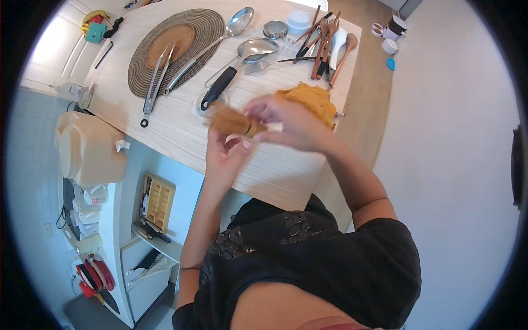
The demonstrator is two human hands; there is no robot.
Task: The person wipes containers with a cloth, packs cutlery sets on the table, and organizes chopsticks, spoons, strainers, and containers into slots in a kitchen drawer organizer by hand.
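A blurred tan-brown object (230,121) with a narrow dark band is held between both hands above the table. My left hand (226,157) grips its underside, fingers curled and thumb up. From the right, my right hand (275,122) pinches its banded end. Behind it, a black-handled metal spoon (220,88) lies partly over a clear round dish (201,104). A mustard cloth (308,102) lies crumpled beyond my right hand. Metal tongs (155,88) and a long metal spoon (190,63) rest on a round woven mat (206,27).
Wooden utensils (325,47), a white spoon (338,47) and a metal fork (269,65) are at the table's (280,176) far right. Left of the table stand a beige container (91,148) and an open drawer with a wooden tray (160,203).
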